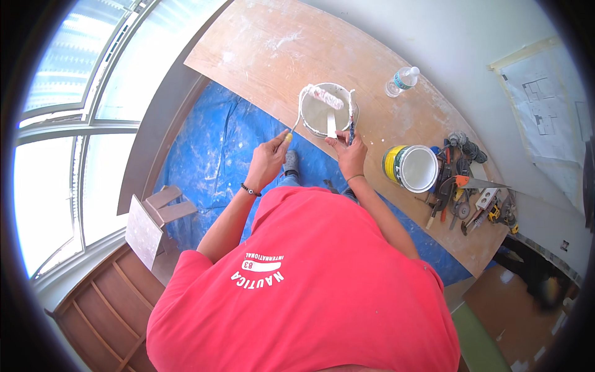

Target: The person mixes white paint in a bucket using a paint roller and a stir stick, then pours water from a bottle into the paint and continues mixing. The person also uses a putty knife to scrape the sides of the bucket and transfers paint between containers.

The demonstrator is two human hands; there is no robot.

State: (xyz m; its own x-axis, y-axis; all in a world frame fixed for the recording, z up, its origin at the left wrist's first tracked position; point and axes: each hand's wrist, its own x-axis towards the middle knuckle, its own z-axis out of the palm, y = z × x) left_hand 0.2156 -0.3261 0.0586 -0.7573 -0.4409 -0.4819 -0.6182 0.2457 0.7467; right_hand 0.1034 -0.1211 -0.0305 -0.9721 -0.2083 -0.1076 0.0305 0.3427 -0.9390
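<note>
In my left hand [268, 162] is a paint roller, its yellow handle [289, 137] in my closed fingers. The roller's thin frame bends up over the bucket, and its white, paint-covered sleeve [326, 97] lies across the bucket's opening. The round bucket [309, 126] holds whitish paint and stands at the near edge of a wooden board. At the bucket's near rim, my right hand [352, 159] closes its fingertips on a white flat stick [331, 123] that reaches into the opening. A slim dark blue handle [351, 132] stands by the same fingers; whether they also grip it I cannot tell.
Right of the bucket on the wooden board [248, 43] are a yellow-sided paint can [419, 170], a clear plastic bottle [401, 82] and a pile of tools with an orange-handled saw [471, 182]. Blue sheeting [214, 149] covers the floor. Windows [105, 124] are at left.
</note>
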